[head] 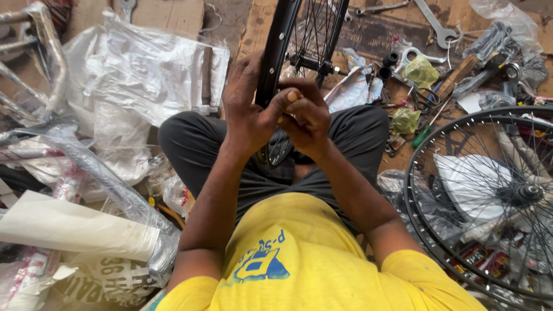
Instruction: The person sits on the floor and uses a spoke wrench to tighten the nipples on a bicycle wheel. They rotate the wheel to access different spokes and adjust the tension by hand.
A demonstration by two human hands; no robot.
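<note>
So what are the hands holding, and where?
Both the left hand and the right hand grip the bicycle wheel at its black rim, near the bottom.

left hand (246,109) gripping upright black wheel rim (275,52) | right hand (306,118) pinching small part at rim | second spoked wheel (478,201) flat, right | wrench (433,20) far right

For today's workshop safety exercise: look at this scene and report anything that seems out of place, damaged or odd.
Nothing looks damaged. Both hands, left hand and right hand, grip the upright wheel rim. The oddity is clutter: spanners, a green-handled screwdriver and plastic wrapping lie scattered loose around the seated person.
</note>
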